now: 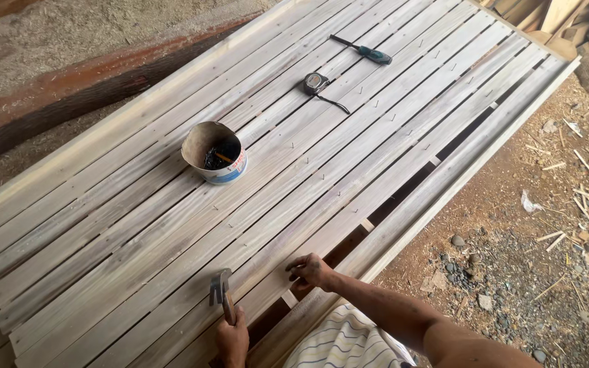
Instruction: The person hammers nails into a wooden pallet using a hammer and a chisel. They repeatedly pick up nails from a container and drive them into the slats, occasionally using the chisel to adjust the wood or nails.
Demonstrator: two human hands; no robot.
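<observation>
Outdoor workshop kind of spot, plain daylight, no walls in sight. Ground on the right is reddish dirt (512,204) with gravel (506,300), wood chips (584,197) and a scrap of white litter (530,202). Upper left is all pale sawdust (69,41), with a big dark log (83,92) lying across it. Top right corner has a pile of offcuts (574,27) stacked up.

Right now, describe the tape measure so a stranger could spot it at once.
Start at the big slatted wooden panel that fills the view. Go to its far end, past the white tub. The tape measure is the small round grey case with a black strap trailing from it, nearer than the long thin screwdriver.
</observation>
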